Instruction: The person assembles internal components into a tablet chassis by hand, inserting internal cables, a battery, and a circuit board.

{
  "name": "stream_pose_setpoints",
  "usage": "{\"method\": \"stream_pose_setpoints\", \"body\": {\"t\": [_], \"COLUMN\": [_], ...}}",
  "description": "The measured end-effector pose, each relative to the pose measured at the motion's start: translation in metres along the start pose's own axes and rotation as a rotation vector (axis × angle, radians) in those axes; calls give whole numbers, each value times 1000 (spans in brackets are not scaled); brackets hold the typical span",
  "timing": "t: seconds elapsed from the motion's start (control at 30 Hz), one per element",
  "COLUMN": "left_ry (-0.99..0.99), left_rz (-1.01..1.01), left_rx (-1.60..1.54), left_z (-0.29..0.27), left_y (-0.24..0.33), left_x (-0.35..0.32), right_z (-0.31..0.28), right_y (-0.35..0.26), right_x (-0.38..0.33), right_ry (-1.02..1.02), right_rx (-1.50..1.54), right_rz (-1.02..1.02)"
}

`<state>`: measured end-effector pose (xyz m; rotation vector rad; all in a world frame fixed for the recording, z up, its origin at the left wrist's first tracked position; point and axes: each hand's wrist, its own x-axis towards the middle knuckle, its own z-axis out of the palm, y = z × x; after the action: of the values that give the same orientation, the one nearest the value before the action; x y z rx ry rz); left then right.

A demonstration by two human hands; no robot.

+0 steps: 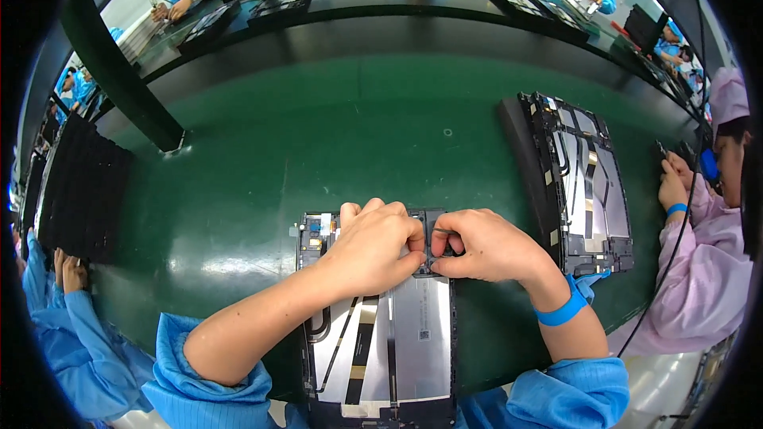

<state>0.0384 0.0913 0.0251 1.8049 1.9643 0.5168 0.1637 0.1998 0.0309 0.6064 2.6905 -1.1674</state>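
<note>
An opened tablet-like panel lies in front of me, silver-backed in a black frame, with dark cables and a gold-and-black strip running along it. Its near end reaches the lower edge of the view. Over the far part of the panel, my left hand is closed, thumb and fingertips pinched together at a dark part of the frame. Close beside it my right hand pinches at the same dark part from the right, fingers curled. Whatever small piece sits between the fingertips is too hidden to name. A blue band circles my right wrist.
To the right, similar panels lie stacked beside a black foam slab. Dark stacked sheets stand at the left behind a green post. A co-worker in pink sits at the right; others work across the green table.
</note>
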Motion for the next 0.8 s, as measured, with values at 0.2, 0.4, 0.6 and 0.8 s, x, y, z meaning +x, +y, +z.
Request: {"method": "stream_pose_setpoints", "body": {"t": [0.2,0.4,0.6,0.8], "left_ry": [-16,141,268,169], "left_rz": [-80,-64,134,406], "left_rx": [18,20,100,333], "left_z": [2,12,15,26], "left_y": [2,3,0,1], "left_x": [5,-3,-19,-40], "right_z": [1,4,5,8], "right_y": [-4,-4,-7,-2], "right_x": [0,-1,-2,-2], "right_ry": [-1,23,15,36], "right_rx": [21,12,-18,4], "right_rz": [35,34,104,75]}}
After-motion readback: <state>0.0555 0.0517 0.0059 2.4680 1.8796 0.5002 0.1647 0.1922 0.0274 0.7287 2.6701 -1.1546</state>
